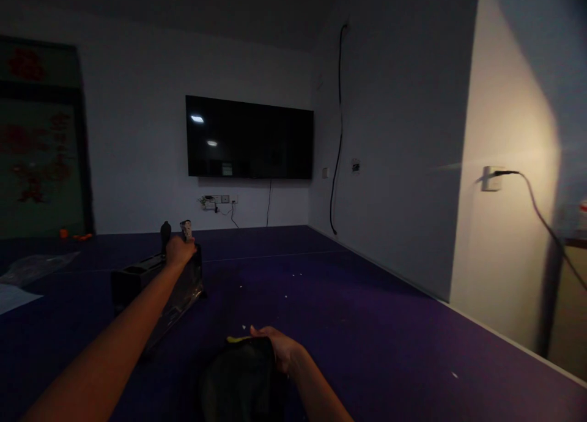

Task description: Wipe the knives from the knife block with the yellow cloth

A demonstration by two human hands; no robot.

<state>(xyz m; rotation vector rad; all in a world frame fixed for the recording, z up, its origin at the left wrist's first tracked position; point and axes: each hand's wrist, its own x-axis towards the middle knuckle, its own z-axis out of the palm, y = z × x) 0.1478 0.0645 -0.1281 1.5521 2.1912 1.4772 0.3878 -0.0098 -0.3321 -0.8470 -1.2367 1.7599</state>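
My left hand (180, 251) reaches out to a black box-like case (156, 315) standing on the purple surface at left. Its fingers are closed at the far end of the case, beside a pale mottled piece (186, 229) that sticks up; whether they grip it is unclear. A dark rounded upright piece (166, 231) rises just left of that hand. Near the bottom edge, my right hand (277, 347) holds the side of a dark cloth-like bag (243, 379) with a yellow edge, thumb on top. Dim light hides the bag's details.
Clear plastic film (39, 266) and a white sheet (17, 297) lie at far left. Small orange items (76, 235) sit by the back edge. Small white scraps dot the purple surface (358, 324). A television (250, 140) and a hanging black cable (340, 134) are on the walls.
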